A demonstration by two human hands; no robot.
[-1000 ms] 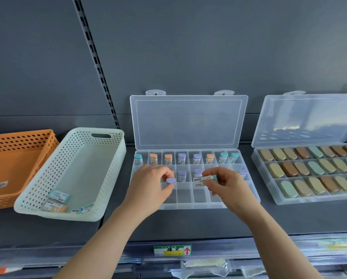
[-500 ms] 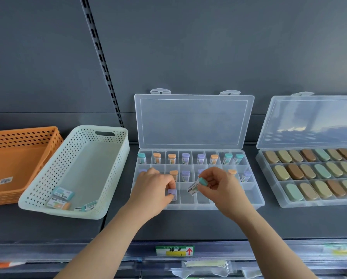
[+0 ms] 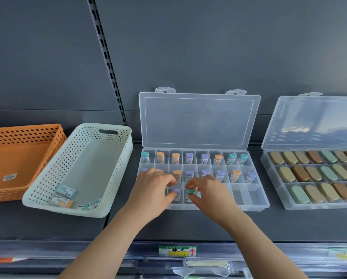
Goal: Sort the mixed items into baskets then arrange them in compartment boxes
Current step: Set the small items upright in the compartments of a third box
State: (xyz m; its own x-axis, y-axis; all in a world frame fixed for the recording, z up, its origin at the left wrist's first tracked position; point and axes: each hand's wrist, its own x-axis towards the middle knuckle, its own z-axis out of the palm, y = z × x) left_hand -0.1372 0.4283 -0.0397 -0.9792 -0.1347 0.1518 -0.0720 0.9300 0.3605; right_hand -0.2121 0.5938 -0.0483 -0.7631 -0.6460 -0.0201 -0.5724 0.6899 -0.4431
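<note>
Fingers [image 3: 169, 196] pinching two erasers [image 3: 176, 191], three more in white basket [image 3: 48, 178]

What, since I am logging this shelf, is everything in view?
Orange basket: one, orange, far left.
White basket: one, white, beside it.
Loose cases: at least three, teal and orange ends, white basket's near end.
Middle box: one, clear, lid open, centre.
Capped cases: fifteen visible, teal, orange, purple, its back two rows.
Right box: one, clear, lid open, cut by frame.
Oval pieces: three rows, tan, brown, green, right box.
Shelf label: one, green-yellow, shelf edge.
Left hand: pinches purple-capped case, front row.
Right hand: pinches teal-capped case, next compartment.
</note>
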